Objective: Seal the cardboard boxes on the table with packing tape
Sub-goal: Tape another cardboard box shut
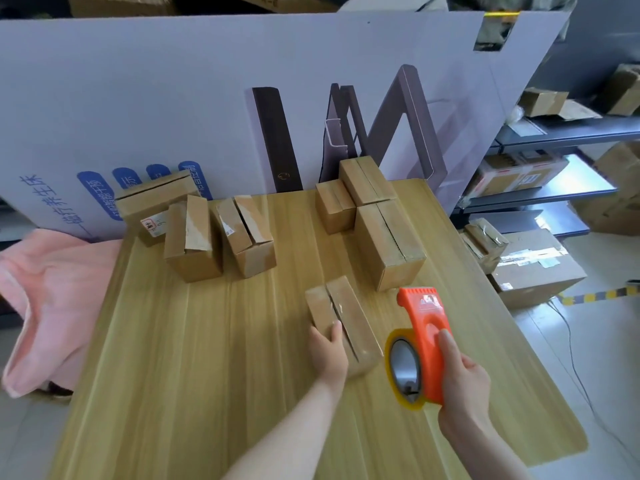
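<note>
A long flat cardboard box lies near the middle of the wooden table, its two top flaps meeting along a lengthwise seam. My left hand grips its near left end, thumb on top. My right hand holds an orange tape dispenser with a yellowish tape roll, raised just right of the box's near end. Three boxes stand at the back left, three more boxes at the back right.
A large printed cardboard sheet stands along the table's far edge. A pink cloth hangs left of the table. Metal shelves and floor boxes crowd the right side.
</note>
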`<control>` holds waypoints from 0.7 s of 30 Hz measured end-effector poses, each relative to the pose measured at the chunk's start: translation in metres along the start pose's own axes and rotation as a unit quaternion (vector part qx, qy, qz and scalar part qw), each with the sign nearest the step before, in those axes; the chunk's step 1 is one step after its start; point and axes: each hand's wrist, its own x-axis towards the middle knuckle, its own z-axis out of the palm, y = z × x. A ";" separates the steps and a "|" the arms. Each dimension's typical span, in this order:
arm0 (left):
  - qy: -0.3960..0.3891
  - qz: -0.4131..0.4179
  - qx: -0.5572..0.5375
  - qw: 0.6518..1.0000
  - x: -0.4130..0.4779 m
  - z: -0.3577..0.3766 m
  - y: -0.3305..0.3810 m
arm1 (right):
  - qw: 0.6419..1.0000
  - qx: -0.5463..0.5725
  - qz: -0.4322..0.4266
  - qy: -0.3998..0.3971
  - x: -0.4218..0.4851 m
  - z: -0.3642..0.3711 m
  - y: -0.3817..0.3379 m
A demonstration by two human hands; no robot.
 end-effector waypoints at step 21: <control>0.107 -0.039 -0.063 0.991 0.014 0.031 0.031 | 0.999 0.019 0.028 0.008 0.077 0.026 -0.027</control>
